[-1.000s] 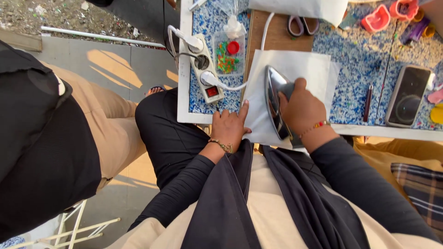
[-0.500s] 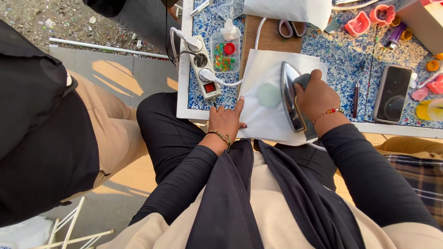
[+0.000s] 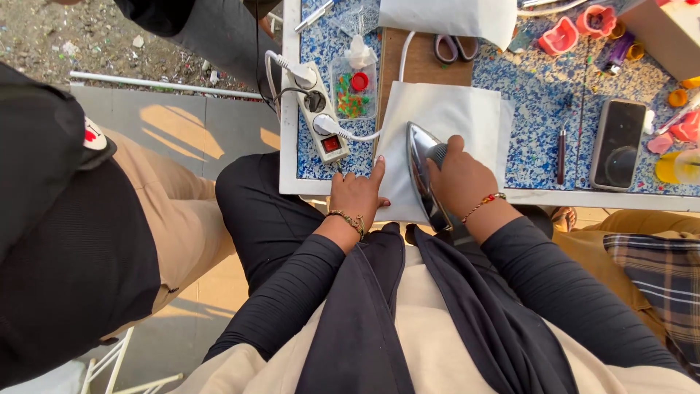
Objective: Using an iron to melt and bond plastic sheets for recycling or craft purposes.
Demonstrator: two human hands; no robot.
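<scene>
Right hand [image 3: 461, 182]: closed in a full grip around the dark handle of the iron [image 3: 423, 171], knuckles up, thumb side toward the body. The iron rests tilted on its edge, shiny soleplate facing the left hand, tip pointing away from the body. It sits on the white sheet [image 3: 445, 117], which lies flat on the blue speckled table [image 3: 539, 102], directly under and ahead of both hands.

Left hand [image 3: 357, 193]: open, fingers extended and lying flat, index fingertip pressing the near left edge of the white sheet. It grips nothing. The iron is just beside it, toward the right hand; the two hands are near but apart.

Ahead of the left hand: a white power strip [image 3: 317, 117] with a red switch, a white plug seated in it. Beyond that a clear small box [image 3: 352, 91] with coloured pieces inside; contents too small to identify.

Outward of the right hand: a dark pen-like tool [image 3: 561, 144], then a black phone [image 3: 617, 144] lying flat. Far ahead of the right hand, scissors [image 3: 456, 47], the handles apparently part-covered by another white sheet.

Another person's tan trouser leg [image 3: 175, 219] stands outward of the left arm.
</scene>
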